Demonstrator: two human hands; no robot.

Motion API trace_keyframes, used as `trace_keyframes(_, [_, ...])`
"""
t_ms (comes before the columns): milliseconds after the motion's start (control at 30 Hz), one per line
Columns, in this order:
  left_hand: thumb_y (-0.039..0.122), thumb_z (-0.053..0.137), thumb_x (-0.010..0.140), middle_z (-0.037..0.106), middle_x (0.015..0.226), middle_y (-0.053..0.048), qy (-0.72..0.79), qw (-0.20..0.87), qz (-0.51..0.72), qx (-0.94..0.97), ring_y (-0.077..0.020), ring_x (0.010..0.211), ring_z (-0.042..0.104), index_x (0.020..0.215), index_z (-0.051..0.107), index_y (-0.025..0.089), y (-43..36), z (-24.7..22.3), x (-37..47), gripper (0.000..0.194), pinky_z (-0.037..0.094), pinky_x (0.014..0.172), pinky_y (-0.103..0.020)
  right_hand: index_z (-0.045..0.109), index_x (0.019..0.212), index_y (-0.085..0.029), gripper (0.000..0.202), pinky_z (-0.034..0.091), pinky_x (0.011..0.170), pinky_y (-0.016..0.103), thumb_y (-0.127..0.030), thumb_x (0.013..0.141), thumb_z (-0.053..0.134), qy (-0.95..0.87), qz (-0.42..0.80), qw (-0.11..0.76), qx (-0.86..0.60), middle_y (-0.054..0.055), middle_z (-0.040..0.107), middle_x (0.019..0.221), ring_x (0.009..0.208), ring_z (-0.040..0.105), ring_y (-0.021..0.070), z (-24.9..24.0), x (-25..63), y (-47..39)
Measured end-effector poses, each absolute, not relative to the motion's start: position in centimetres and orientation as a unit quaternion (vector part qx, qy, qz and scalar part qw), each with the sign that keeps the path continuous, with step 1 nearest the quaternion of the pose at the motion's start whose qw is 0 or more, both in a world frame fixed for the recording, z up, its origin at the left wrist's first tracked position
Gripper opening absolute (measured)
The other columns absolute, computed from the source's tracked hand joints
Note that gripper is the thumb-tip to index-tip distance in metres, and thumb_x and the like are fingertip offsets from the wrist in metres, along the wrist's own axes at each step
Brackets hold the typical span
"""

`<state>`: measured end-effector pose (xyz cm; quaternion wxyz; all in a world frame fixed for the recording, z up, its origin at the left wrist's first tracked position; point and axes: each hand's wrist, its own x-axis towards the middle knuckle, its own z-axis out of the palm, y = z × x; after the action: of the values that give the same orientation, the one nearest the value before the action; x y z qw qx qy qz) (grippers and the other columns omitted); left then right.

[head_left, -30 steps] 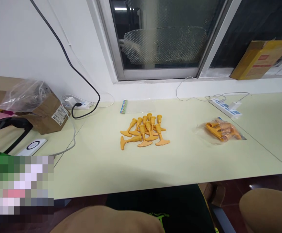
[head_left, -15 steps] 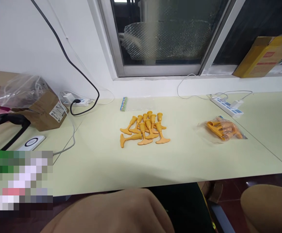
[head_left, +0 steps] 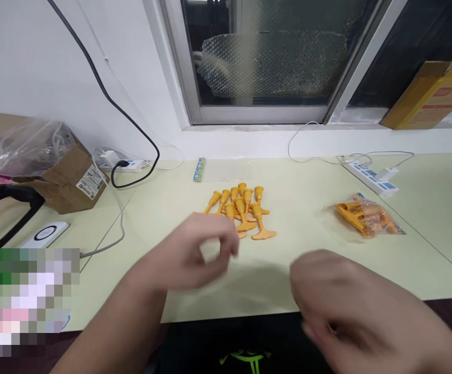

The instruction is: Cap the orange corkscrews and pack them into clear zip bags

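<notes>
My left hand (head_left: 196, 252) is over the table just in front of a pile of orange plastic T-handled pieces (head_left: 245, 213) with ribbed cup ends. Its fingers are curled, with a gap between thumb and forefinger and nothing visible in it. The hand covers the pile's near left part. Blurred by motion, my right hand (head_left: 338, 291) hangs over the table's front edge at the right, back upward. Its fingers bend under and are mostly hidden. Beyond it lies a clear bag (head_left: 366, 215) filled with similar orange pieces. Behind the pile lies a flat clear bag (head_left: 226, 170) with a coloured header.
Power strips (head_left: 371, 176) with cables stand by the wall on both sides. At the left are a cardboard box (head_left: 73, 176), a white pad with a black ring (head_left: 46, 234) and a black cable (head_left: 109, 93). A yellow carton (head_left: 428, 98) leans at the window.
Both hands have risen from below the table edge to above the tabletop. The left is now at the pile, the right lower right. The view has shifted slightly.
</notes>
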<state>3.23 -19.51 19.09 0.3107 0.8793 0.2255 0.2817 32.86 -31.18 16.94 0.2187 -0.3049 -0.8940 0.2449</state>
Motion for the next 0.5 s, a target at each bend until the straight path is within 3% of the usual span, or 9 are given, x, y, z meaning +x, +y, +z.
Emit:
trace_keyframes(67, [0.014, 0.055, 0.084, 0.072, 0.086, -0.002, 0.369, 0.232, 0.28, 0.855, -0.0196, 0.08, 0.068, 0.086, 0.063, 0.026, -15.6, 16.7, 2.4, 0.014, 0.055, 0.068, -0.031, 0.059, 0.087, -0.022, 0.012, 0.047, 0.069, 0.026, -0.012, 0.092, 0.061, -0.867, 0.257, 0.204, -0.375, 0.0, 0.065, 0.081, 0.073, 0.06, 0.0134, 15.9, 32.4, -26.9])
trace_keyframes(167, [0.014, 0.054, 0.083, 0.071, 0.101, -0.007, 0.537, 0.083, 0.217, 0.811, -0.0265, 0.094, 0.069, 0.093, 0.071, 0.024, -9.7, 12.0, 0.7, 0.022, 0.056, 0.077, -0.037, 0.051, 0.08, -0.022, 0.014, 0.04, 0.064, 0.027, -0.012, 0.087, 0.058, -0.826, 0.241, 0.177, -0.478, -0.001, 0.061, 0.077, 0.068, 0.054, 0.0136, 13.0, 32.8, -21.7])
trace_keyframes(333, [0.015, 0.055, 0.086, 0.064, 0.131, -0.013, 0.624, 0.072, 0.176, 0.758, -0.0311, 0.119, 0.067, 0.13, 0.072, 0.025, -3.1, 6.1, -0.9, 0.049, 0.053, 0.106, -0.044, 0.056, 0.081, -0.023, 0.007, 0.037, 0.061, 0.027, -0.017, 0.085, 0.057, -0.773, 0.288, 0.162, -0.542, -0.001, 0.064, 0.078, 0.066, 0.053, 0.0143, 8.1, 34.3, -16.6])
trace_keyframes(500, [0.016, 0.057, 0.086, 0.054, 0.153, -0.008, 0.603, 0.038, 0.191, 0.774, -0.0301, 0.132, 0.06, 0.12, 0.08, 0.025, 0.3, 3.6, -0.9, 0.042, 0.046, 0.119, -0.041, 0.056, 0.083, -0.023, 0.007, 0.036, 0.059, 0.027, -0.026, 0.088, 0.059, -0.724, 0.326, 0.255, -0.552, -0.003, 0.059, 0.072, 0.063, 0.049, 0.0138, 4.6, 34.6, -14.3])
